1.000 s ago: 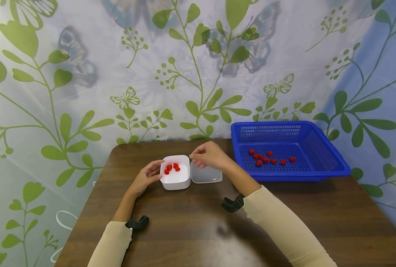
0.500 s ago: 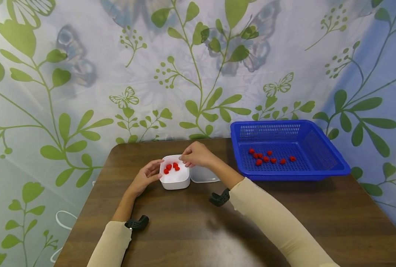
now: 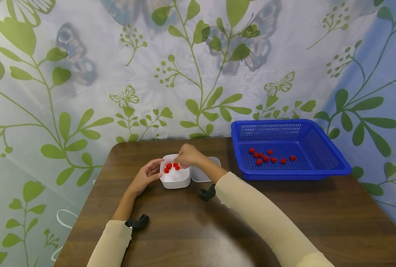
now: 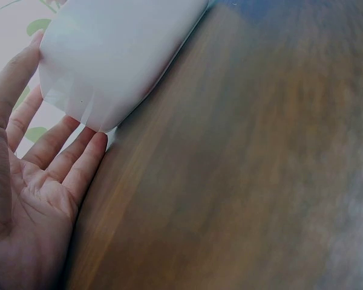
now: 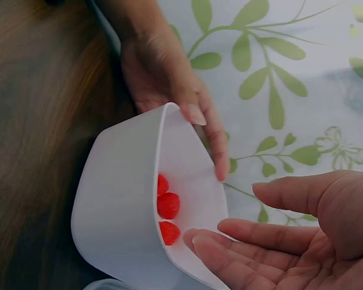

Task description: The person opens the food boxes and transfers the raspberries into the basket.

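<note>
Here, the left hand (image 3: 146, 177), fingers extended, touches a white box (image 3: 175, 184) holding red berries (image 3: 169, 166); the right hand (image 3: 189, 155) hangs over it, fingers parted.

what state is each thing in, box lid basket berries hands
white box, upright, uncovered
translucent lid, off the box, lying beside it
blue basket, upright, open-topped
red berries, loose, split between box and basket
left hand, fingers extended, touching the box
right hand, thumb apart from fingers, over the box, no berry visible in it
</note>
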`<state>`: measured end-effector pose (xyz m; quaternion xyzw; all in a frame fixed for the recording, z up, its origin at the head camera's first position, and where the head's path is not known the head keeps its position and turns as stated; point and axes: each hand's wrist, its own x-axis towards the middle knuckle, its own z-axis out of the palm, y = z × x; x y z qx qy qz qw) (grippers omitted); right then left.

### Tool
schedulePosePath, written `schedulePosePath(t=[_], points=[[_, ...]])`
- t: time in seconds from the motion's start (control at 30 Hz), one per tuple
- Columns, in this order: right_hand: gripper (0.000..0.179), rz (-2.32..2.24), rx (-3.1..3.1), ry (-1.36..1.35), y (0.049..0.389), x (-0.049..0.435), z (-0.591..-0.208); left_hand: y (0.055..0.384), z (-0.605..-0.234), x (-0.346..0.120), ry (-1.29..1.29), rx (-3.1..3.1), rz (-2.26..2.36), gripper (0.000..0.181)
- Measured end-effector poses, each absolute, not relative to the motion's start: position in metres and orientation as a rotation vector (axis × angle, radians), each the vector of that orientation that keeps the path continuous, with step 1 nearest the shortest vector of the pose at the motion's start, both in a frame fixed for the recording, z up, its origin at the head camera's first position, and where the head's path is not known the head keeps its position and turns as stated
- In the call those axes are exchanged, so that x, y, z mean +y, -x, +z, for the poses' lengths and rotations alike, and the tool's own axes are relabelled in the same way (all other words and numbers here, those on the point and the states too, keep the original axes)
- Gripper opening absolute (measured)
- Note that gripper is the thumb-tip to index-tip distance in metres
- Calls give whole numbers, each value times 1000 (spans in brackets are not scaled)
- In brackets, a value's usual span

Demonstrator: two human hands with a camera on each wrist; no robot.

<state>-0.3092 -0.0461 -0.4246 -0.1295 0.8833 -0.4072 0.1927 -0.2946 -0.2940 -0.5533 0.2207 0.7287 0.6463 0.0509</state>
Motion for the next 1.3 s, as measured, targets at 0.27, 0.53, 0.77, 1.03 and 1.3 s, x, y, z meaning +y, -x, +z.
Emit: schedulePosePath(t=[0.27, 0.53, 0.77, 1.03, 1.3], points=[[32, -1060, 2493, 272, 318, -62, -433, 294, -554, -295, -643, 2229, 1961, 54], [36, -1045, 2498, 188, 327, -72, -440, 294, -555, -295, -641, 2234, 1963, 54], [38, -981, 2516, 163, 333, -76, -445, 296, -556, -296, -659, 2229, 1959, 55], [25, -879, 2567, 174, 337, -80, -451, 297, -556, -296, -670, 2224, 1970, 54], [10, -801, 2633, 190, 337, -84, -455, 297, -556, -295, -704, 2217, 1964, 55]])
